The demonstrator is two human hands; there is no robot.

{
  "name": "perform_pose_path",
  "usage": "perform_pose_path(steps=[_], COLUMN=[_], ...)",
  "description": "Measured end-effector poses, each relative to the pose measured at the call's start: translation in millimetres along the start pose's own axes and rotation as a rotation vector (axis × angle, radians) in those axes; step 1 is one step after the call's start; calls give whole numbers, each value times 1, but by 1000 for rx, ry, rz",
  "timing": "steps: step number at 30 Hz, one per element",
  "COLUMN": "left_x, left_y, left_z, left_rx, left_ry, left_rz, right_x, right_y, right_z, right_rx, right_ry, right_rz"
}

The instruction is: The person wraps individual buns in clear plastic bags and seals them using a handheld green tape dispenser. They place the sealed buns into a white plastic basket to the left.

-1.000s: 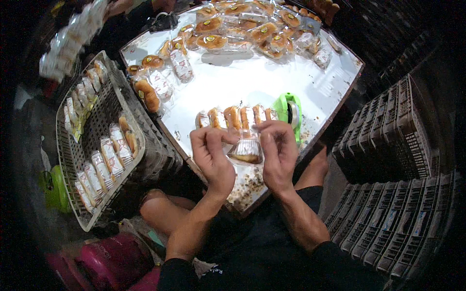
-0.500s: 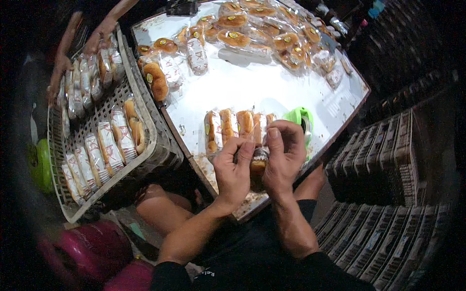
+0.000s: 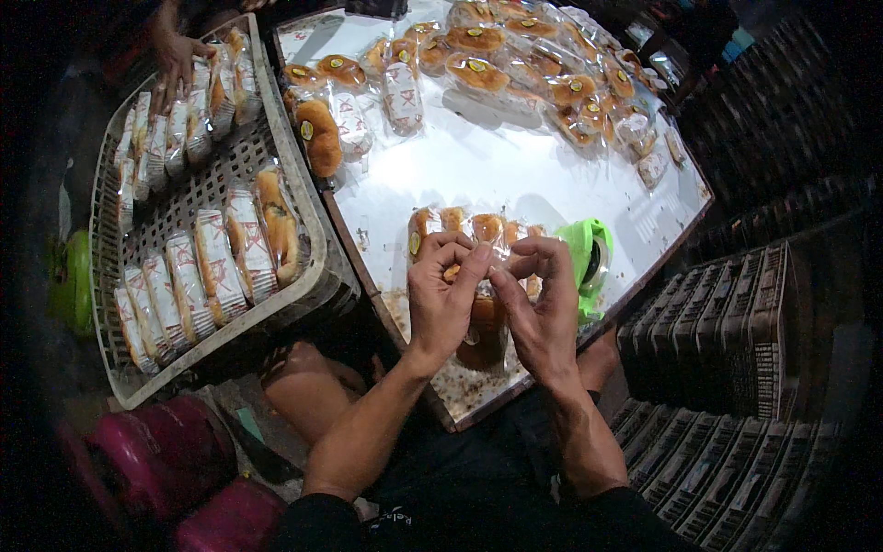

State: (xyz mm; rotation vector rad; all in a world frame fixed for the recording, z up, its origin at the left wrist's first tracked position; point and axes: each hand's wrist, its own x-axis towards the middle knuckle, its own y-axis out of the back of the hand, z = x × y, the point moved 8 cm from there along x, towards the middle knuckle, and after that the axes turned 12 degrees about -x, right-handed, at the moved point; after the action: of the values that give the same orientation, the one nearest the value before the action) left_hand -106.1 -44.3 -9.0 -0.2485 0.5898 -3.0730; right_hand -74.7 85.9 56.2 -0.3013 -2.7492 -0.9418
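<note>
Near the front corner of the table, my left hand point(image 3: 440, 304) and my right hand point(image 3: 544, 317) meet with thumbs and fingertips pinched on the clear plastic of a bagged bread bun point(image 3: 483, 340). The brown bun hangs below the fingers, partly hidden by them. Just beyond, a row of wrapped buns point(image 3: 452, 219) lies side by side, partly covered by my hands. To the right of my right hand stands a bright green tape dispenser point(image 3: 581, 262).
Many bagged buns point(image 3: 478, 74) are heaped along the far side of the white table point(image 3: 487, 179). A plastic crate point(image 3: 311, 235) at left holds two rows of wrapped buns; another person's hand point(image 3: 173, 57) touches the far row. Stacked crates point(image 3: 708, 322) stand at right.
The view has shifted slightly. My fingertips have come closer together at the top of the bag. The other person's hand has moved over the far row in the crate.
</note>
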Motion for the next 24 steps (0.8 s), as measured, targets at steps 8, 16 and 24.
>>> perform_pose_path(steps=[8,16,24], left_x=[-15,-22,-31], left_y=[-11,4,-31], left_z=[14,-8,-34], left_rx=[372,-215,-88], left_ry=[-215,94,142], left_rz=[-55,126,-2], right_x=[-12,-46,-62], right_y=[9,70,101], right_z=[10,84,235], right_rx=[-131,-202,-315], right_ry=[223,-218,-590], right_rz=[269,343,196])
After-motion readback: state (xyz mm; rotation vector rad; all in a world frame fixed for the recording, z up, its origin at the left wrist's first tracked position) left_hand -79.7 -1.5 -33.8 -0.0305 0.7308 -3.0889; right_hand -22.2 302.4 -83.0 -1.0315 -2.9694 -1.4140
